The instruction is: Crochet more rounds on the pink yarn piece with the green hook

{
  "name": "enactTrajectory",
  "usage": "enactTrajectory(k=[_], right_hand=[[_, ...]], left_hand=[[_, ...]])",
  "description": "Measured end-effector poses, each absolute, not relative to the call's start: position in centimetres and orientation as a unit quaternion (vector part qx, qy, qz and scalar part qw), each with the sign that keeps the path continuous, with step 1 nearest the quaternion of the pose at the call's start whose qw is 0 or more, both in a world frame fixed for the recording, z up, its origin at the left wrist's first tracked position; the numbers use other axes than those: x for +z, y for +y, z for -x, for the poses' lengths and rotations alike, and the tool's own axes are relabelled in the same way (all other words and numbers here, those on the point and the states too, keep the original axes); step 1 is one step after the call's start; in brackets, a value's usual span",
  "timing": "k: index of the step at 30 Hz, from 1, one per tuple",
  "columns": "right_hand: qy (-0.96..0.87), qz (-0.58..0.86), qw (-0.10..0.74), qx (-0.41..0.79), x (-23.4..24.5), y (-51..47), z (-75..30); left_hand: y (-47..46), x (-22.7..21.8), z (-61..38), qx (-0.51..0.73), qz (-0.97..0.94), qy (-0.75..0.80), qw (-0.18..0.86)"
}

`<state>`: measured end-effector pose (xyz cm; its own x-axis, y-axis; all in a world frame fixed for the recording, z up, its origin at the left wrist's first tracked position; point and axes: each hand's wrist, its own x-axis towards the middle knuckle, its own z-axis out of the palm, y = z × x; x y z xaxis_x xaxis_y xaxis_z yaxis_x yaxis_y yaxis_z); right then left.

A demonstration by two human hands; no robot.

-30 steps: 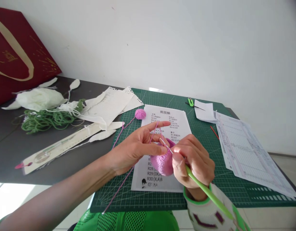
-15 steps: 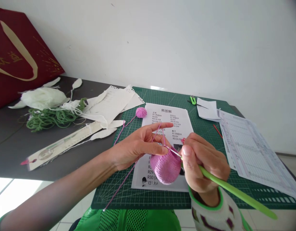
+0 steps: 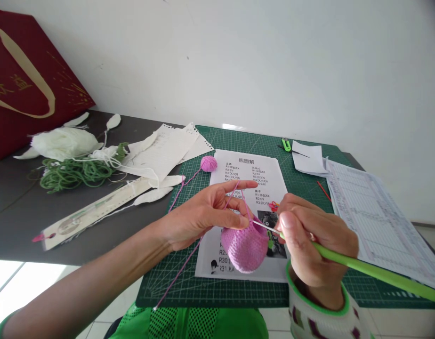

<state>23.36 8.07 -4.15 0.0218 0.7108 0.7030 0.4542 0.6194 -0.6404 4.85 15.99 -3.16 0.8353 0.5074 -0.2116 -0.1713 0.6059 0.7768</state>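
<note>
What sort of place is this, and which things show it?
Likely a handicraft workspace, though whether home or studio isn't clear: there's a green cutting mat, a pink crocheted piece and a green-handled hook.

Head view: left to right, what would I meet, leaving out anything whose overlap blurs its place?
Red bag → torn-edged pages → pink crocheted piece → right hand → table-printed sheet.
</note>
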Motion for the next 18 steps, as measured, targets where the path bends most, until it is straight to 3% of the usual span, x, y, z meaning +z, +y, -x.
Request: enactTrajectory(k=[10, 18], right_hand=[[-0.58, 0.43, 0.624, 0.298, -4.69, 7.48, -23.8], [-0.528, 0.405, 0.615, 0.423, -4.71, 8.44, -23.44]], left_hand=[[15.91, -3.05, -4.88, 0.199, -0.404, 0.198, 0.87], [15.68, -3.11, -4.98, 0.211, -0.415, 0.189, 0.865]])
